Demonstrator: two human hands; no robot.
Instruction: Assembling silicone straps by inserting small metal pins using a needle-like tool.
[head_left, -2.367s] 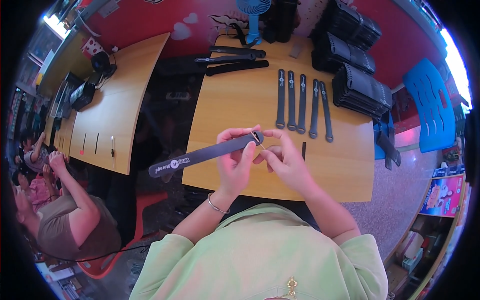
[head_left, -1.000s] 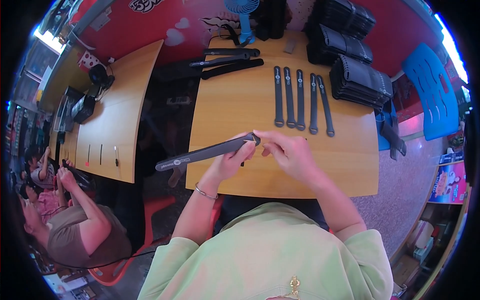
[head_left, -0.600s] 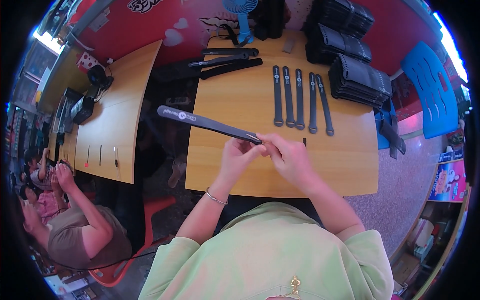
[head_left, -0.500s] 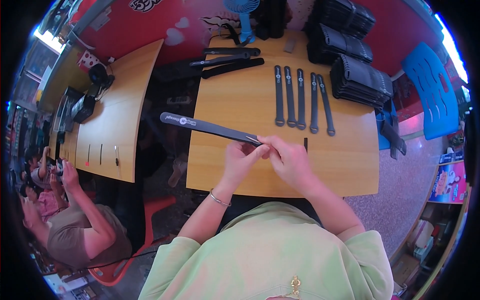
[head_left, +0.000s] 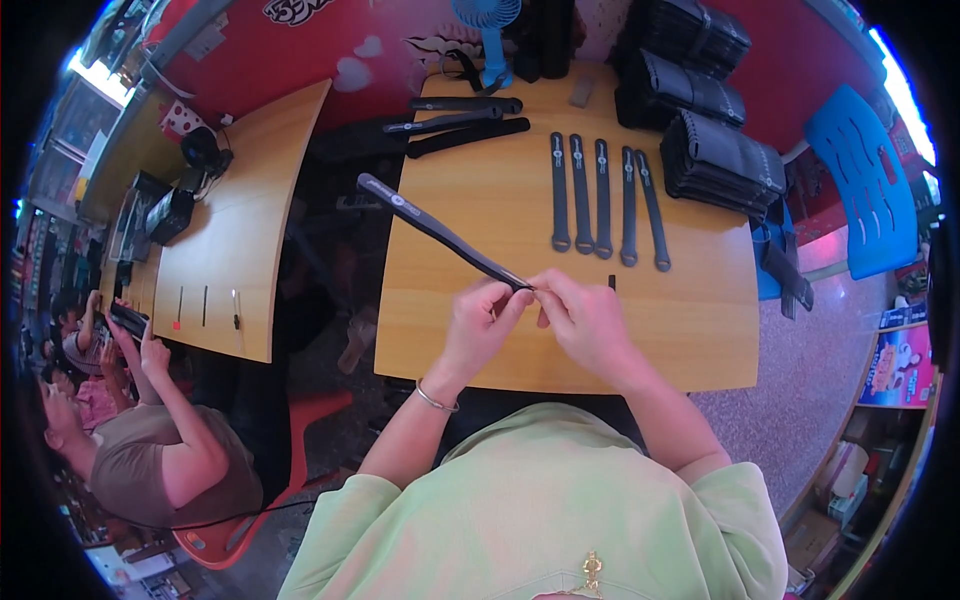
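Note:
A long dark grey strap [head_left: 438, 232] with pale print near its rounded far end slants up and left over the table. My left hand [head_left: 482, 325], with a metal bangle at the wrist, pinches the strap close to its near end. Fingertips of my right hand [head_left: 585, 325] are closed on the very tip of that end, almost touching the left fingers. A thin pale line shows on the strap beside the fingers; what it is I cannot tell. Several similar straps [head_left: 602, 200] with ring-shaped near ends lie in a row beyond my right hand.
Three more straps [head_left: 450, 122] lie at the table's far left, near a blue fan [head_left: 492, 50]. Stacks of folded black goods [head_left: 722, 160] fill the far right. A short black strip [head_left: 612, 283] lies beside my right hand. Another person [head_left: 170, 450] sits at left by a second table [head_left: 225, 230].
The strap's far end has swung up and toward the right, so it slants more steeply. Both hands keep hold near its other end. The person at left has shifted their hands.

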